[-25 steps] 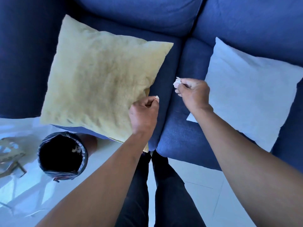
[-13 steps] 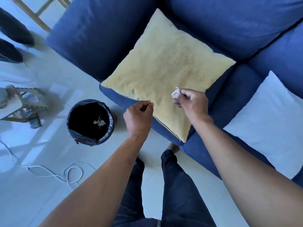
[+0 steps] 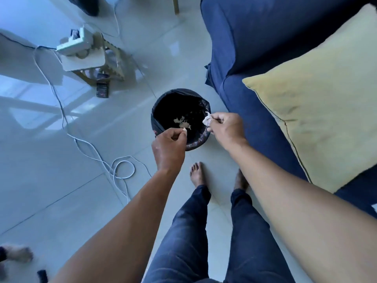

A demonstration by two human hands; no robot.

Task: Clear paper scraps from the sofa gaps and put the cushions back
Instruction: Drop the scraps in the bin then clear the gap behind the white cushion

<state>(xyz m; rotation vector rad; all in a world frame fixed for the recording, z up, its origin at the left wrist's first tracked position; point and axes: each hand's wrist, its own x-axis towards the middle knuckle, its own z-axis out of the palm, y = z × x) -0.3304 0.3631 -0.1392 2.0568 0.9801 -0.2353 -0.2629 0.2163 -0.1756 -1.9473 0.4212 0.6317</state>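
Reaching forward over the bin [image 3: 158, 122], my left hand [image 3: 169, 147] pinches a small paper scrap [image 3: 184, 130] at its fingertips, and my right hand [image 3: 226, 129] grips a crumpled scrap [image 3: 207, 120] above the bin's right rim. More scraps [image 3: 182, 123] lie inside. White cable [image 3: 81, 139] loops across the floor [image 3: 51, 190] at left. Rightward, the yellow cushion [image 3: 322, 111] lies flat on the blue sofa [image 3: 255, 37], one corner pointing toward the bin.

A crumpled white paper scrap [image 3: 206, 120] sits pinched above the bin's rim; a smaller scrap [image 3: 184, 130] shows over its opening. More pale scraps [image 3: 182, 123] lie inside. The yellow cushion [image 3: 318, 103] rests flat on the blue sofa [image 3: 255, 33].
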